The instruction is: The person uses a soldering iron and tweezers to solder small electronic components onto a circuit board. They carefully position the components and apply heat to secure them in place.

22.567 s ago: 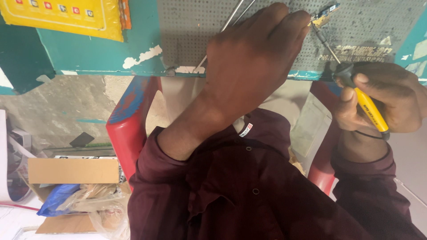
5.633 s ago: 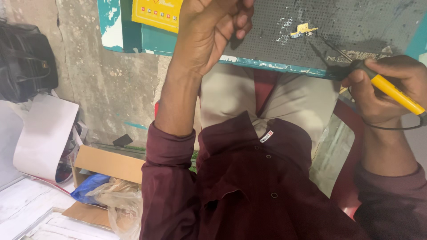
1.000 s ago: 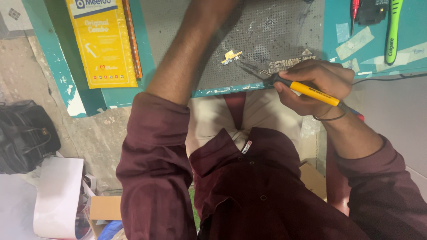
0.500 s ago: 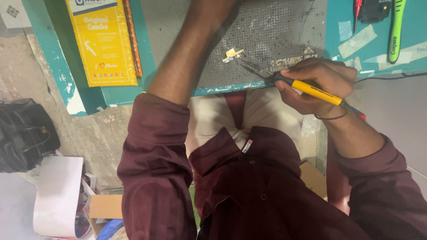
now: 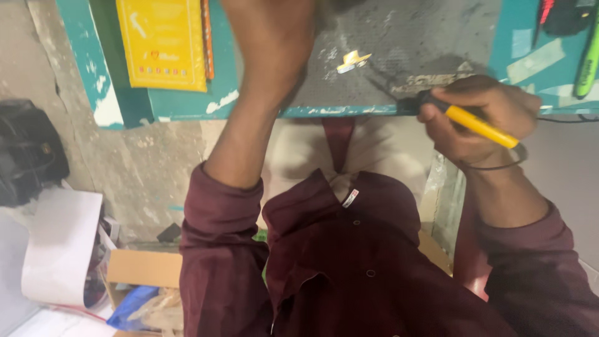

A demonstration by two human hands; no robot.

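My right hand [image 5: 480, 115] grips a soldering iron with a yellow handle [image 5: 483, 126] like a pen. Its dark tip points left over a grey perforated mat [image 5: 424, 37] on the teal table. A small brass-coloured piece [image 5: 353, 60] lies on the mat, a short way left of the tip. My left hand [image 5: 274, 37] reaches over the mat's left part, just left of the brass piece. Its fingers are cut off by the top edge, so what it holds is hidden. My dark red shirt fills the lower part of the view.
A yellow card [image 5: 163, 40] lies on the teal table [image 5: 187, 103] at the left. A green tool [image 5: 586, 56] and a red-handled tool [image 5: 546, 9] lie at the right. On the floor are a black bag [image 5: 28, 150], white paper [image 5: 62, 249] and a cardboard box [image 5: 143, 268].
My right hand has drawn the iron slightly back toward the table's edge, away from the brass piece. My left hand has moved further up out of view.
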